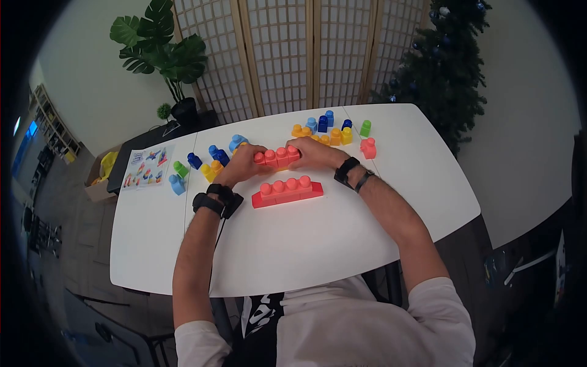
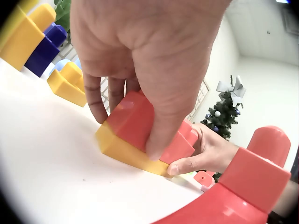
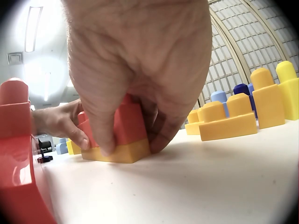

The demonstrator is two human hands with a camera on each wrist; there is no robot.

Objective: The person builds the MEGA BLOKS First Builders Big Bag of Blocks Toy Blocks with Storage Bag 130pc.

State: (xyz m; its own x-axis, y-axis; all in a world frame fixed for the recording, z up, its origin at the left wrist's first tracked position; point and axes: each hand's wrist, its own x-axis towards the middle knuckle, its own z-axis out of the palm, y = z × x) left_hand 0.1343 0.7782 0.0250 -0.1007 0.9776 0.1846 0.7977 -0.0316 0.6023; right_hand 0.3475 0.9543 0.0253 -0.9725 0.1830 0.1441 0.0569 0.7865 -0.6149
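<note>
Both hands grip a row of red blocks that sits on a yellow-orange base on the white table. The left hand holds its left end, thumb on the near side and fingers behind. At the right end is the right hand, its thumb in front across the red part in the right wrist view. Nearer the body lies a long red piece with sloped ends, red studded blocks along its top; neither hand touches it.
Yellow and blue blocks stand left of the hands, with a green block and a light blue one. More yellow blocks and a red block are at the right. A printed sheet lies far left.
</note>
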